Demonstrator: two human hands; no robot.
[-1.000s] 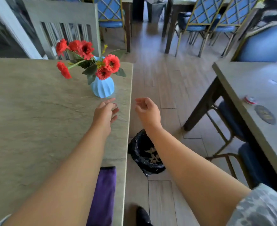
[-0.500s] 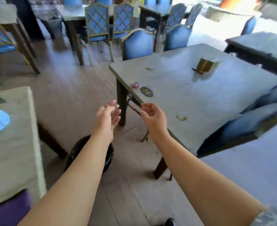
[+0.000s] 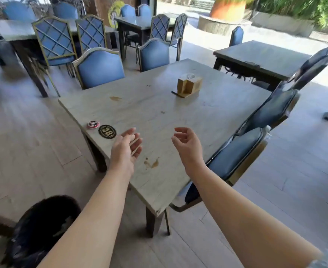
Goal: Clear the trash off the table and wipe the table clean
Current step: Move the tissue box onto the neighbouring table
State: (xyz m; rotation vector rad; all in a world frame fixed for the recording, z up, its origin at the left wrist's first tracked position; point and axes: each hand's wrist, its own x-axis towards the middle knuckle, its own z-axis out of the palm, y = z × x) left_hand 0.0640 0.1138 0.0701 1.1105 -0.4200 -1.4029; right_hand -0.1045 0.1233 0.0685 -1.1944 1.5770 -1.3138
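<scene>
**Both hands free over a stained table, bin waiting at the near left**

At the lower left, on the floor, stands a bin lined with a dark bag, well short of the table's near corner. The table runs away from the viewer, its long axis slanting up and to the right. Near its left edge lie a small red-and-white round thing and, just beside it, a dark oval badge with gold figures; whether either is trash I cannot tell.

The left hand hovers just right of the badge, fingers straight and relaxed, grasping nothing, which makes it much the nearer hand to those two pieces. Just ahead of its wrist and to its right sits a brown stain; another stain lies farther up the left side.

The right hand hangs above the table's near right part, fingers loosely curled, empty. Beyond it, towards the far end, a wooden napkin holder stands upright. No cloth shows, so wiping likely waits.
</scene>
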